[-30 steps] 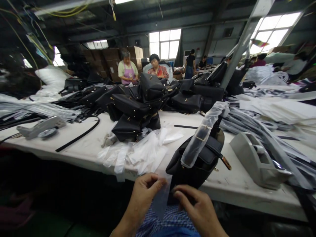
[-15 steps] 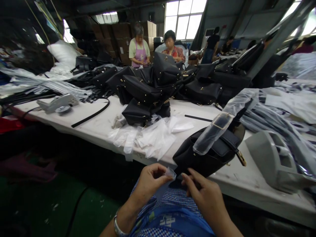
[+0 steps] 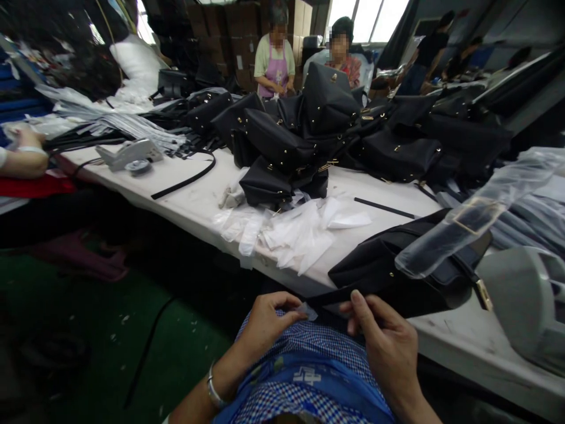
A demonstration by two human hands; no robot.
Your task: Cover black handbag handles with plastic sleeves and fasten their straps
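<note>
Head view. The right fingertips overlap dark material, so cannot tell whether the right hand (image 3: 388, 338) grips anything; thumb and forefinger lie close together, other fingers curled. Left hand (image 3: 267, 323): thumb and forefinger pinch a small clear plastic piece (image 3: 309, 311), its lower part hard to make out against the checked cloth (image 3: 304, 340). Grey tape dispenser (image 3: 521, 294) cut off at right; its near side partly behind the bag.

Plastic piece: translucent, creased, held above the lap between the two hands. Black bag (image 3: 375, 256) just beyond the right hand, at the table's near edge: smooth, gold fittings, a plastic-wrapped strap (image 3: 441, 244) with a rectangular buckle laid across it.

Table (image 3: 189, 185) edge runs slantwise, far left to near right; the bag hides a stretch of it. White sheets (image 3: 304, 235) droop at the edge, left of the bag. A narrow gap separates the hands.
</note>
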